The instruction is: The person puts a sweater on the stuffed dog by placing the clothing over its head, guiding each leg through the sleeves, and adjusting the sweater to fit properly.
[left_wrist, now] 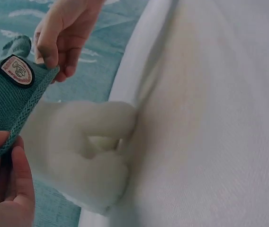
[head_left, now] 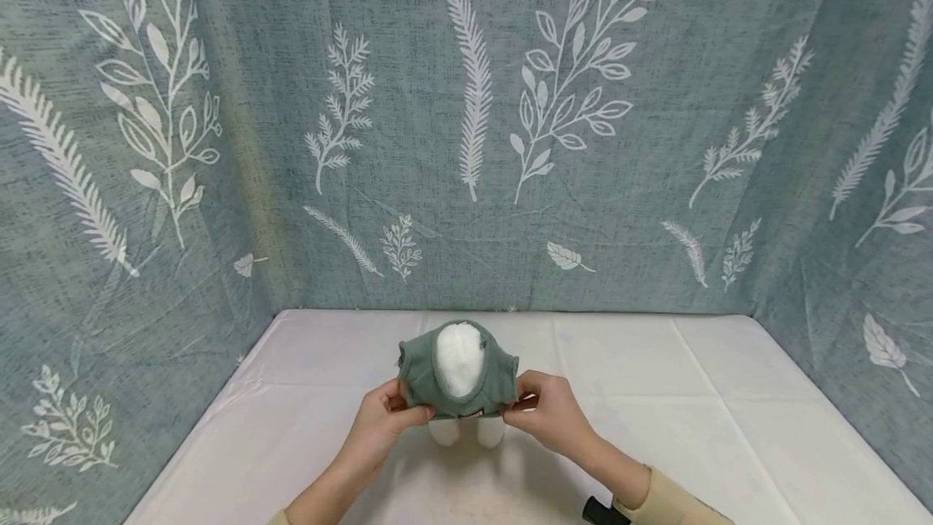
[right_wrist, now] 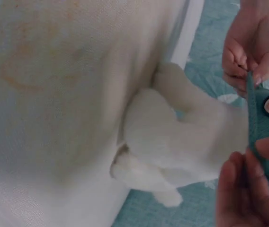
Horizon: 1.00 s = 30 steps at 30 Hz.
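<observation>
A white plush toy [head_left: 461, 359] stands on the table, its two stubby legs showing under a small green knitted sweater [head_left: 499, 375]. The top of its white head pokes through the neck opening, while the body under the knit is hidden. My left hand [head_left: 382, 420] pinches the sweater's lower hem on the left side. On the right, my right hand [head_left: 550, 411] pinches the same hem, so the edge is stretched between both hands. An oval badge [left_wrist: 17, 71] is sewn near the hem. In the right wrist view the toy's bare white lower body [right_wrist: 196, 137] shows below the knit.
A white cloth [head_left: 656, 395] with fold creases covers the table. Blue-green fabric with white leaf prints [head_left: 568, 104] hangs behind and at both sides. Near my right wrist is a black object [head_left: 603, 511], partly cut off by the frame.
</observation>
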### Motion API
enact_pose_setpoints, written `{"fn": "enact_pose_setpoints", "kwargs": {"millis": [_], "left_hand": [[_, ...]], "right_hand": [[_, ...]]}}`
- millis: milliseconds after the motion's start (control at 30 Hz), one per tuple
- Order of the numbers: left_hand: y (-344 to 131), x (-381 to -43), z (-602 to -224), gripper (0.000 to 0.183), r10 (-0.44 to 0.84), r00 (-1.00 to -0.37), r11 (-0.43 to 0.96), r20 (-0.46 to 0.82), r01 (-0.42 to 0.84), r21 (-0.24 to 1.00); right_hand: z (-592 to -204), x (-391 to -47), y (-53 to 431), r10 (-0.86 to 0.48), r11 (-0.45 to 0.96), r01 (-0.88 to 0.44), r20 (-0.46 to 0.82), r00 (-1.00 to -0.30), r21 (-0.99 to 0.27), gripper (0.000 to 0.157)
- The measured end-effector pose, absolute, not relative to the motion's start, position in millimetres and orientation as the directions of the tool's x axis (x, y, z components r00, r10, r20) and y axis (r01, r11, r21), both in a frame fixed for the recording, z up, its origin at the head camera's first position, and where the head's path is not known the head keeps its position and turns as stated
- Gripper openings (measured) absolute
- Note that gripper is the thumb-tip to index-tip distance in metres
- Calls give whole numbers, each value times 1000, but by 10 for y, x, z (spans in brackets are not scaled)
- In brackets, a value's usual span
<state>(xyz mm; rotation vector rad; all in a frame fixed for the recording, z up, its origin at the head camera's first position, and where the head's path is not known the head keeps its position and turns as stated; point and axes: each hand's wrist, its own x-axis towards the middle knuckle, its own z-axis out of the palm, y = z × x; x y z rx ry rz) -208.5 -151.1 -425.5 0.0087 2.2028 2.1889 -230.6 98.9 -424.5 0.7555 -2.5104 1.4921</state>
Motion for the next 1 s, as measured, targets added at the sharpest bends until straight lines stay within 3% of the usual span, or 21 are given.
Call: {"fn": "enact_pose_setpoints", "kwargs": {"millis": [200,400,533,667,800,933,1000], "left_hand": [[-1510,-2151,-4327,15,22,-999,39,-28,-28,999],[-1497,-2174,-4262,31,-42,-999,138,26,20,990],[-1516,-2185,-4108,33,-189,-958,232,217,171,957],[-1519,-2178,-3972,30,-264,-825,306,499,419,855],[-1470,-2141,-3868,21,-183,-735,395,652,552,734],[-1407,-2112,-3802,24,-85,-759,436,646,555,709],[-1389,-2107,-3799,27,-57,-785,446,617,533,719]], "right_hand": [[-4254,-2336,981,-327,533,-419,278,-903,-735,7],[-4154,-2375,974,-361,559,-401,222,-906,-726,3],[-3994,-2387,998,-367,606,-400,205,-907,-687,8],[-3803,-2377,980,-263,602,-419,327,-908,-680,18],[-3689,-2367,906,-221,522,-592,573,-789,-614,18],[-3673,-2369,804,-315,466,-768,728,-608,-440,26],[-3683,-2372,752,-359,439,-807,746,-560,-395,29]]}}
